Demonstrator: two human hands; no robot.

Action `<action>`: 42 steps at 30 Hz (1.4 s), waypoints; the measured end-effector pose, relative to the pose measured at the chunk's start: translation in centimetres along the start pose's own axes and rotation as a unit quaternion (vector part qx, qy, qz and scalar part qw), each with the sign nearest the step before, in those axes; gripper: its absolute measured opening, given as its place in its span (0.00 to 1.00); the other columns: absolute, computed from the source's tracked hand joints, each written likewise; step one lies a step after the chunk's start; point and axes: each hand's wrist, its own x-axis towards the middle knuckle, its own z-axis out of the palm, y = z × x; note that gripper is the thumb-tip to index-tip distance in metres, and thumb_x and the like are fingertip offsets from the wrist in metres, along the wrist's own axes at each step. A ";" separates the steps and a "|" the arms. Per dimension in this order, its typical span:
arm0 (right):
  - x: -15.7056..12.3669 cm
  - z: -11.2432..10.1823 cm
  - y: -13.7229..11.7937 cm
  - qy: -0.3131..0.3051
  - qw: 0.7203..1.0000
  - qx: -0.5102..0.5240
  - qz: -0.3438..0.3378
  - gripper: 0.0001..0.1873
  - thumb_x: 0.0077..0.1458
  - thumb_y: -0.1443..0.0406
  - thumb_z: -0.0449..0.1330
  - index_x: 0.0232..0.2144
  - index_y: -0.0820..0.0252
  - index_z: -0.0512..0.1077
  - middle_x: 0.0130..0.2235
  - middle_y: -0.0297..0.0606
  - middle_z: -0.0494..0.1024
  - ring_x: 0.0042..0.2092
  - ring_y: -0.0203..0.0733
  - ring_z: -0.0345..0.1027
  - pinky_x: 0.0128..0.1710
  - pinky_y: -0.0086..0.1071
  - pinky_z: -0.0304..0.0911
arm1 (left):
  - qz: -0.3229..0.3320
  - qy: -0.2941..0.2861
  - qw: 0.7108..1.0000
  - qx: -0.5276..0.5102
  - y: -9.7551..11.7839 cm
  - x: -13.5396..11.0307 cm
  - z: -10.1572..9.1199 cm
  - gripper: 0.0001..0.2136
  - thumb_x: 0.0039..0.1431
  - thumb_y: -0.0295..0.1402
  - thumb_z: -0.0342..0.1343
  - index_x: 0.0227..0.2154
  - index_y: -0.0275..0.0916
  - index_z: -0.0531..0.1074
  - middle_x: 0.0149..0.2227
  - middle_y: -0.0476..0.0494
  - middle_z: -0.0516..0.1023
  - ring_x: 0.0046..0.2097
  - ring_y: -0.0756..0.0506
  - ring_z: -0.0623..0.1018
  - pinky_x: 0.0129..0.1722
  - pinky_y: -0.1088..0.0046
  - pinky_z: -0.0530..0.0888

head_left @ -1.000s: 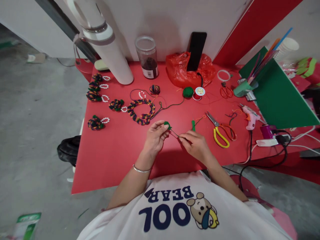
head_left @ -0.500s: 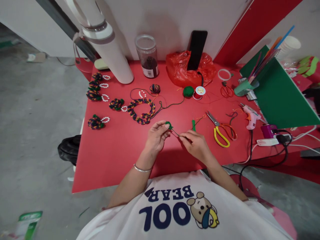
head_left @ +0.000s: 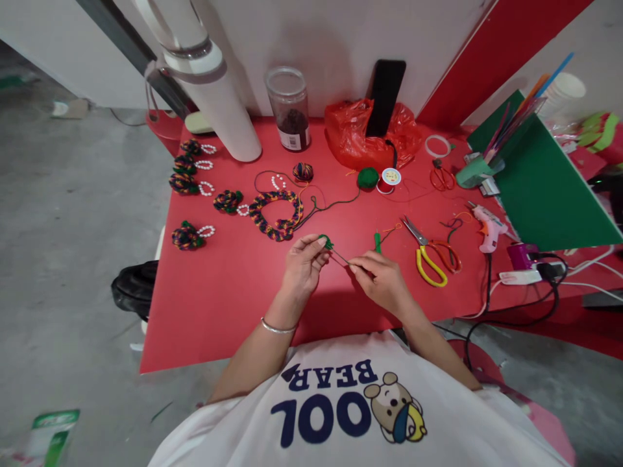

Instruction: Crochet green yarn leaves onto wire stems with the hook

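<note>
My left hand pinches a small green yarn piece between thumb and fingers, above the table's front half. From it a thin dark strand runs straight to my right hand, whose closed fingertips grip its other end. Whether the strand is all yarn is too fine to tell. Beyond my hands lies a braided multicolour yarn strip curved into a loop. A green-handled tool rests just past my right hand, and scissors with yellow and orange handles lie to its right.
Yarn pompoms with white bead loops line the left side. At the back stand a white bottle, a jar and a phone against a red bag. A green yarn ball, thread spool and pink glue gun lie rightward.
My left hand and the green piece have shifted very slightly left. My right hand stays nearly in place, still gripping the strand's end.
</note>
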 end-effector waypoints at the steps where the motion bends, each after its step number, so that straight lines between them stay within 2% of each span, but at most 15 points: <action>1: 0.0 0.0 0.0 0.000 1.000 0.000 0.001 0.10 0.65 0.69 0.58 0.41 0.55 0.80 0.37 0.39 0.82 0.38 0.40 0.76 0.40 0.32 0.70 | -0.002 0.002 1.000 -0.001 0.0 0.0 0.0 0.13 0.45 0.23 0.72 0.30 0.38 0.73 0.23 0.51 0.79 0.22 0.51 0.77 0.22 0.79 0.72; 13: 0.0 -0.2 -0.3 -0.001 1.000 -0.020 -0.001 0.10 0.64 0.69 0.59 0.40 0.56 0.81 0.35 0.39 0.82 0.36 0.40 0.75 0.38 0.32 0.69 | 0.005 0.013 1.000 0.006 0.0 0.0 -0.1 0.11 0.50 0.22 0.69 0.30 0.39 0.72 0.24 0.52 0.78 0.24 0.53 0.76 0.25 0.79 0.73; 31: -0.2 -0.5 -0.4 -0.013 1.000 -0.023 0.015 0.11 0.63 0.68 0.58 0.39 0.56 0.81 0.34 0.39 0.81 0.35 0.39 0.74 0.36 0.31 0.68 | 0.033 0.001 0.999 0.021 -0.5 0.6 -0.7 0.14 0.48 0.28 0.72 0.31 0.41 0.70 0.24 0.53 0.77 0.25 0.51 0.78 0.27 0.76 0.74; 42: -0.2 -0.6 -0.5 -0.021 0.999 -0.018 0.040 0.11 0.62 0.69 0.59 0.39 0.55 0.82 0.34 0.38 0.81 0.34 0.39 0.75 0.35 0.30 0.68 | 0.039 0.016 0.999 0.012 -0.4 0.1 0.0 0.15 0.48 0.25 0.72 0.30 0.40 0.69 0.23 0.53 0.77 0.23 0.52 0.78 0.24 0.79 0.74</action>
